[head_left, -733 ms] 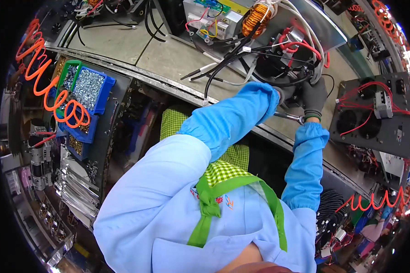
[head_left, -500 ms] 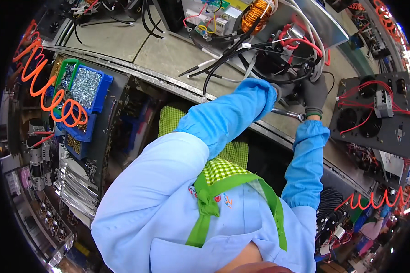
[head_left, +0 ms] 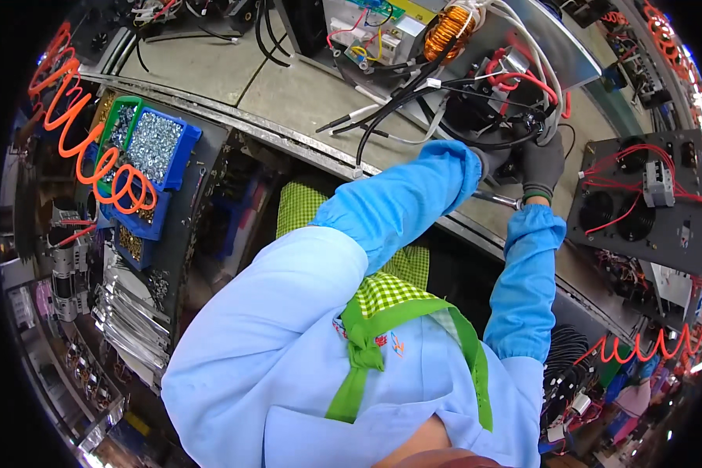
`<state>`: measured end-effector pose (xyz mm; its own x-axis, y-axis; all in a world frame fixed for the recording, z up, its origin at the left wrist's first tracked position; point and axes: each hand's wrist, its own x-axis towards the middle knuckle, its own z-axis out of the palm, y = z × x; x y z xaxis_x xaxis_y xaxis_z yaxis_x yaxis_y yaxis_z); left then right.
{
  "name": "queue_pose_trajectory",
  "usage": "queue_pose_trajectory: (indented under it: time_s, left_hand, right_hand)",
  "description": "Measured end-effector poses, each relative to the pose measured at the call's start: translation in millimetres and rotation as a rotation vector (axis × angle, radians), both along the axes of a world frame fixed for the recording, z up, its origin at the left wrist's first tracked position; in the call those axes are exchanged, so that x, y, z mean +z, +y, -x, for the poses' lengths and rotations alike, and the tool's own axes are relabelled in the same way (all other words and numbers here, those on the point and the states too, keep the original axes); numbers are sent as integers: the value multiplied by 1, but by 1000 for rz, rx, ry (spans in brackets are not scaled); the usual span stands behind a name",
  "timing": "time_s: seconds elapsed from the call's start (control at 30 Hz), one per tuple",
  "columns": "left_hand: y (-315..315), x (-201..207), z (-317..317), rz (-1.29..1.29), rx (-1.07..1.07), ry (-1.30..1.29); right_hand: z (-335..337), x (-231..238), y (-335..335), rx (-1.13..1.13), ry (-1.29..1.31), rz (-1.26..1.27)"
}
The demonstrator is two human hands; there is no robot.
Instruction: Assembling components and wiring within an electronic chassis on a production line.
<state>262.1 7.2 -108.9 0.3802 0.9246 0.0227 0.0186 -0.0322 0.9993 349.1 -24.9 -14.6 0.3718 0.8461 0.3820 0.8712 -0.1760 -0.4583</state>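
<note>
Both hands wear dark grey gloves and meet at the near right corner of an open electrical unit (head_left: 558, 47). My right hand (head_left: 541, 162) is bent in at black and white cables (head_left: 552, 105), fingers curled toward a small dark part I cannot make out. Close beside it, my left hand (head_left: 491, 160) is mostly covered by its blue sleeve and the cables, so its fingers are hidden. A shiny metal tool like a wrench (head_left: 498, 200) lies just below the hands. Beyond them sit a copper-wound coil (head_left: 449, 33) and thick red wires (head_left: 526, 78).
On the left stand a blue bin of small metal fasteners (head_left: 156, 148) and a green bin (head_left: 117, 136), with an orange coiled hose (head_left: 93, 168) hanging over them. At right lies a dark panel with fans and red wires (head_left: 639, 203). Loose cable ends (head_left: 343, 121) reach toward the bench edge.
The whole view has shifted slightly right and down. Both hands stay at the same corner of the unit; the right hand has turned a little, and the metal tool's end shows less.
</note>
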Motion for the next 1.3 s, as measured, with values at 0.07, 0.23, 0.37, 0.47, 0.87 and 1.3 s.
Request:
queue_pose_trajectory:
  time_s: [0.07,0.23,0.37,0.47,0.87,1.3]
  left_hand:
    - [-1,-1,1,5,8,22]
    - [-8,6,0,11,75,91]
    - [-15,13,-1,17,137,158]
    - [-23,16,3,59,134,160]
    - [-10,-10,-8,-102,179,284]
    - [31,-55,-18,-115,120,130]
  right_hand:
    - [-5,-7,2,26,-54,-4]
    - [-3,-6,0,-60,-111,13]
    - [0,-4,0,-72,-92,54]
    - [-4,-6,-1,-26,-56,57]
    - [-8,-10,3,-49,-101,17]
    - [-2,-11,8,-63,-46,3]
